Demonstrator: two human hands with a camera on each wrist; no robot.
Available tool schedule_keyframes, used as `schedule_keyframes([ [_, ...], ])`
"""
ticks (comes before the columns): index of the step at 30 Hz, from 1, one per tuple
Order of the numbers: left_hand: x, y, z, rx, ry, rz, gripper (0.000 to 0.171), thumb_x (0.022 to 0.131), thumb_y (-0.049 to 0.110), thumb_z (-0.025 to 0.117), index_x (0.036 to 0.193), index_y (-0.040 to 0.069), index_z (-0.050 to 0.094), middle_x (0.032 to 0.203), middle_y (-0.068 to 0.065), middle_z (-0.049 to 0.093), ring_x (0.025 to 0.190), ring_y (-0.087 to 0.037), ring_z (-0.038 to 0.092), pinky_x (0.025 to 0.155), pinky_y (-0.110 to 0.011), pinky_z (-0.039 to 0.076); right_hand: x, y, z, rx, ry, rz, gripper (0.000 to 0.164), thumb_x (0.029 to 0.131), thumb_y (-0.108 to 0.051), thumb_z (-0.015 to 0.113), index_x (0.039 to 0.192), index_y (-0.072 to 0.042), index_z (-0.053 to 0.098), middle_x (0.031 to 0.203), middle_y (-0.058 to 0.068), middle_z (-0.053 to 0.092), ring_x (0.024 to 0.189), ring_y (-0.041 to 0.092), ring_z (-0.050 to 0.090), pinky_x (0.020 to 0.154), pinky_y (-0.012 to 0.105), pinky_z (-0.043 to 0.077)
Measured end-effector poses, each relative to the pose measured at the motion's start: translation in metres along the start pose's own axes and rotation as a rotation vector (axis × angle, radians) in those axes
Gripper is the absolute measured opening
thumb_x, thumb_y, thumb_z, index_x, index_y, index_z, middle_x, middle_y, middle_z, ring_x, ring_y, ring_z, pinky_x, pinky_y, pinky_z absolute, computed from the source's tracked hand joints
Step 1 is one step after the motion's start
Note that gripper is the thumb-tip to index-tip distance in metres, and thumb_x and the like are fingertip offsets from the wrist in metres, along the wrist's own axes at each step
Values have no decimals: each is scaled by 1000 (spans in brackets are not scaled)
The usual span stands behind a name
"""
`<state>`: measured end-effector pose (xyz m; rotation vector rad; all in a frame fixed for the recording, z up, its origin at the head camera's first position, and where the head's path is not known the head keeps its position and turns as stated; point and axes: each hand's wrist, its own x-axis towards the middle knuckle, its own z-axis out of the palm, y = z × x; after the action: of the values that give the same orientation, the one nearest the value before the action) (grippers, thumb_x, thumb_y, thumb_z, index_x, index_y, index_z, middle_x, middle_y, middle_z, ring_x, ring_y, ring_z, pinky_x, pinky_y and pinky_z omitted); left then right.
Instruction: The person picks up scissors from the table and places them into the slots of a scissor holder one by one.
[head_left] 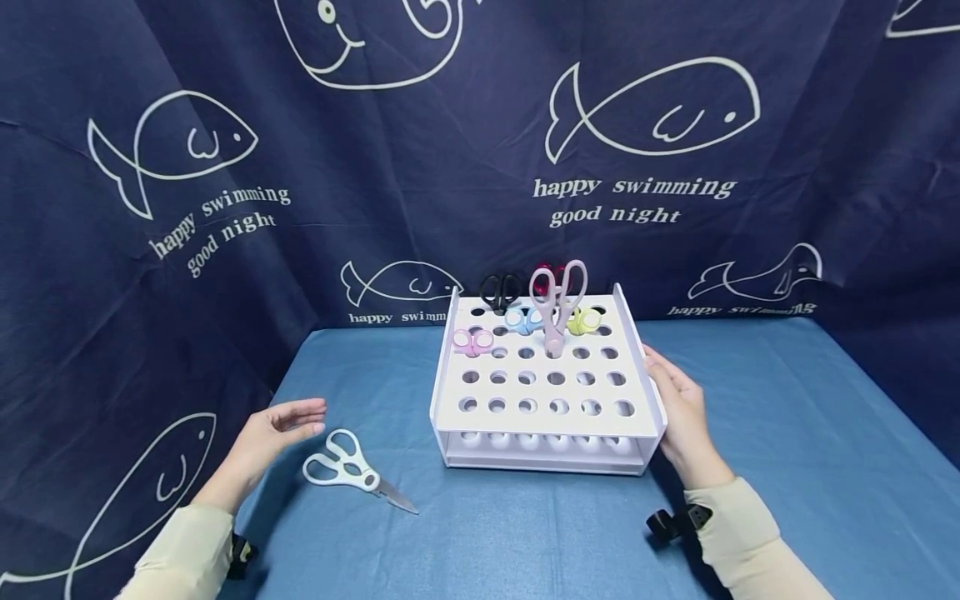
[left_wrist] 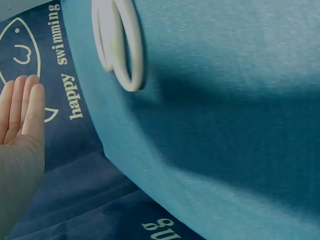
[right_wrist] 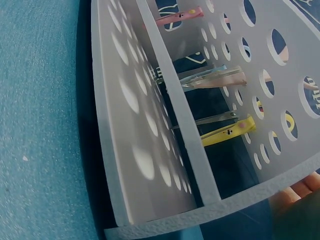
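Observation:
My left hand point(head_left: 272, 433) is held above the table's left side, its fingers extended and nothing in it. Just right of it lie white-handled scissors point(head_left: 367, 479), blades toward the lower right; the left wrist view shows only their handle loops point(left_wrist: 129, 55). A white rack point(head_left: 540, 421) with rows of round holes stands at the centre. Against its right side rests my right hand point(head_left: 684, 417), partly hidden by the panel in the right wrist view. Scissors stand in the rack: pink point(head_left: 472, 342), black point(head_left: 500, 292), blue point(head_left: 522, 321), mauve point(head_left: 555, 321), red point(head_left: 543, 277) and yellow-green point(head_left: 585, 322).
A blue cloth point(head_left: 495, 533) covers the table. Behind and at the sides hangs a dark blue curtain point(head_left: 450, 167) with white fish drawings and lettering. In the right wrist view, scissor blades in coloured covers, such as a yellow one point(right_wrist: 227, 132), hang below the holes.

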<state>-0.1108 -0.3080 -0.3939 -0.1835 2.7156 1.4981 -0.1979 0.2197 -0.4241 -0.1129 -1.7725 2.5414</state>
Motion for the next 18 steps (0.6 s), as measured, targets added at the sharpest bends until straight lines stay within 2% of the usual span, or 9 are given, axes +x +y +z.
schedule_keyframes([
  [8,-6,-11,8,-72,-5,12,54,87,13,72,132,-11,52,114,-6,71,103,-3,65,84,-8,48,0,0,-1,-1,1,2,58,97,-28,59,144,1,42,105,-16,71,93,-1,66,77,16,56],
  [14,-10,-19,12,-73,-10,-27,56,87,14,72,135,-8,51,127,-21,62,105,-1,63,84,-7,47,0,0,0,-9,9,8,58,97,-29,59,144,1,42,104,-17,71,93,-1,66,76,16,56],
  [18,-12,-25,13,-48,-6,-61,59,87,18,73,137,-4,51,135,-24,56,109,1,61,84,-5,45,-1,-1,0,-14,7,10,58,97,-29,58,144,1,42,106,-16,71,94,-1,66,78,16,55],
])
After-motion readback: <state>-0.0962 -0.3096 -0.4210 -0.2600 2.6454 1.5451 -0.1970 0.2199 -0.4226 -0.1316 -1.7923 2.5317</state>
